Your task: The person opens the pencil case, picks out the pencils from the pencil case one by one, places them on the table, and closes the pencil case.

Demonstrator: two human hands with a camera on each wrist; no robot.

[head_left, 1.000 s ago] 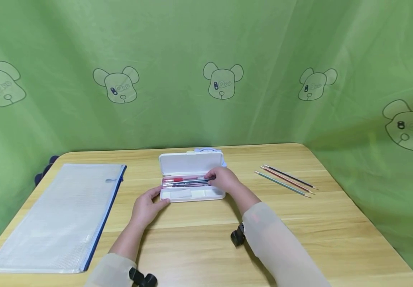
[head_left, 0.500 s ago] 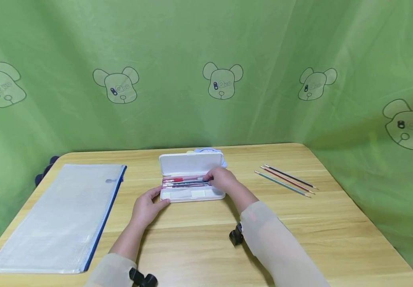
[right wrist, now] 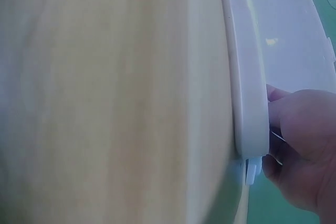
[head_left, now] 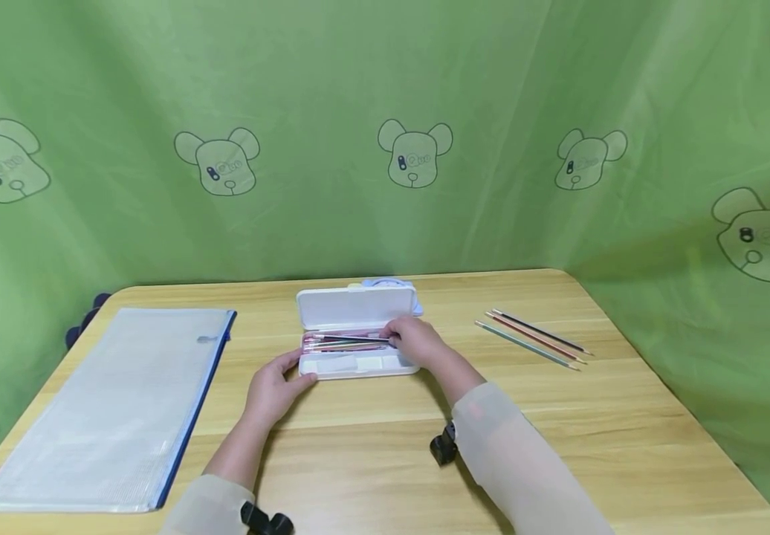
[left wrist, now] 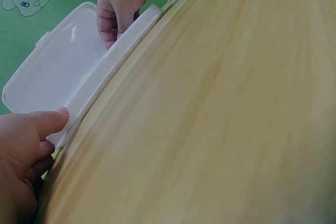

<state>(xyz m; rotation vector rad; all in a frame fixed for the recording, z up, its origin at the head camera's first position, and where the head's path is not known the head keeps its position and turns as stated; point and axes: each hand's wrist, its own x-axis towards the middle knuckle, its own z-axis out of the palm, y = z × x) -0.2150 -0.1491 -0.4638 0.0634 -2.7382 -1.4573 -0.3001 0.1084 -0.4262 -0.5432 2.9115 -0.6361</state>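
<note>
A white pencil case (head_left: 358, 374) stands with its lid (head_left: 356, 306) raised at the middle of the table. Pencils (head_left: 341, 346) lie lengthwise in its tray, and a white block sits in the front part. At the case's left end, my left hand (head_left: 274, 388) grips the corner, thumb on the front wall (left wrist: 110, 77). My right hand (head_left: 416, 340) reaches into the right end and pinches a dark pencil (head_left: 351, 339) that lies over the others. In the right wrist view, the case wall hides most of those fingertips.
Several pencils (head_left: 534, 338) lie side by side on the table to the right. A clear zip folder (head_left: 104, 409) with a blue edge covers the left side. Behind the lid is a light blue object (head_left: 388, 282), partly hidden. A green curtain (head_left: 318, 223) hangs beyond the table.
The dark pencil in my right hand has shifted over the other pencils, covering the red one seen before. My left hand and the case have stayed put.
</note>
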